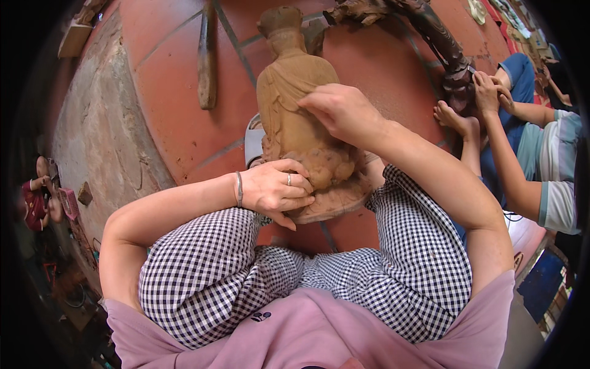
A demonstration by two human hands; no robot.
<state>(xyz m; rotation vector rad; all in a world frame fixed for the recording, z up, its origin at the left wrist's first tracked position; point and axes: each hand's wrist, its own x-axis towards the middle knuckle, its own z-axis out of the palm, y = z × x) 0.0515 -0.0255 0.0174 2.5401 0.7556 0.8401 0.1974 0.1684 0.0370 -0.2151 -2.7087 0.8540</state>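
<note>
A carved wooden statue (294, 123) of a robed figure, light brown, is in front of me, its head at the far end and its lumpy carved base close to my knees. My left hand (276, 187), with a ring and a bracelet, grips the near left side of the base, fingers bent over the carving and thumb below them. Over the right side of the statue's chest is my right hand (338, 107). Its fingers are curled together against the wood, and whatever they may hold is hidden.
A wooden club-like stick (208, 61) lies on the red tiles (178, 117) at far left. Beyond is a grey stone slab (104, 117). On the right, another person's hands (487, 89) touch a dark carved wooden piece (436, 40). A pale grey object (253, 138) stands beside the statue.
</note>
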